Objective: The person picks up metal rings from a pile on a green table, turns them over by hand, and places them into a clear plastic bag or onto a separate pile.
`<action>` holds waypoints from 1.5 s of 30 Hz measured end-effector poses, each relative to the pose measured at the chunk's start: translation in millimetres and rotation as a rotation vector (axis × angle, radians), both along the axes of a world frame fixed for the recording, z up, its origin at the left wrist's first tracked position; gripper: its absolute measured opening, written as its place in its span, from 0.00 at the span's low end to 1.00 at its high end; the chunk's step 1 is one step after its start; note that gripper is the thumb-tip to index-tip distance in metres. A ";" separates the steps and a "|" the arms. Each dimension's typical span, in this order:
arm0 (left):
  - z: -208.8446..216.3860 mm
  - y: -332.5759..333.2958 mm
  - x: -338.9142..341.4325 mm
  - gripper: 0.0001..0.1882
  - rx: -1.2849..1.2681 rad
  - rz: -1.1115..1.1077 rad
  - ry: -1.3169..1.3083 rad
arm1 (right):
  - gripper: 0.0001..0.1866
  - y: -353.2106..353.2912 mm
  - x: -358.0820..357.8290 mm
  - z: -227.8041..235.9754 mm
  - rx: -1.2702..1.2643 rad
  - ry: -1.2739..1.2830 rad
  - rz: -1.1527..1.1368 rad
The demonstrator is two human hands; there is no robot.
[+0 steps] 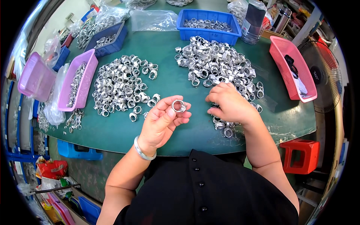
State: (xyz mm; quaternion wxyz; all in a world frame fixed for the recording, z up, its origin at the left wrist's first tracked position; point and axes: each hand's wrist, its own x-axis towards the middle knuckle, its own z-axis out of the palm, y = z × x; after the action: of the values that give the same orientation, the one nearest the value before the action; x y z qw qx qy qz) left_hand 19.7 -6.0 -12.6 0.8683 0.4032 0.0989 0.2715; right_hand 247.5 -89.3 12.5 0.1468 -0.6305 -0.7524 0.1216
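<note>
My left hand (163,122) pinches a silver metal ring (183,108) between thumb and fingers, above the middle of the green table. The ring's round opening shows, with a thicker shaped part on its right side. My right hand (232,104) is at the near left edge of the large pile of metal rings (219,62). Its fingers are bent and apart, with a gap between thumb and forefinger; nothing shows in them, though some fingertips are hidden against the pile. A second pile of rings (118,84) lies to the left of my left hand.
Blue bins (210,36) (119,39) holding metal parts stand at the back. A pink-purple basket (84,80) with small parts is at the left, a pink basket (288,75) with dark scissors at the right. A clear bottle (253,24), a fan (317,75) and a red stool (302,155) are nearby.
</note>
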 end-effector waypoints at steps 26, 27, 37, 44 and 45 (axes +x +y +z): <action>-0.3 -7.1 1.0 0.19 0.098 0.060 0.049 | 0.12 -1.0 3.6 -2.6 -0.033 0.089 0.151; 0.1 -6.4 1.1 0.19 0.100 0.061 0.049 | 0.11 -0.1 2.5 -2.8 -0.007 0.092 0.129; 0.3 -5.3 -2.7 0.21 -0.141 -0.042 -0.046 | 0.11 1.5 -2.9 -8.1 0.003 0.059 0.059; -3.0 -11.3 -0.6 0.20 0.106 0.084 -0.010 | 0.09 3.1 -4.1 -7.8 0.058 0.077 0.073; -3.4 -11.4 -0.2 0.20 0.105 0.084 -0.010 | 0.09 3.5 -4.7 -7.7 0.061 0.081 0.073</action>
State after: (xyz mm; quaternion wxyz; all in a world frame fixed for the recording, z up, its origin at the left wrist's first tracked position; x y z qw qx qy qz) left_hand 19.5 -17.5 -16.0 0.8342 0.4423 0.0971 0.3146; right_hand 242.8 -85.9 4.9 0.1919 -0.5922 -0.7718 0.1293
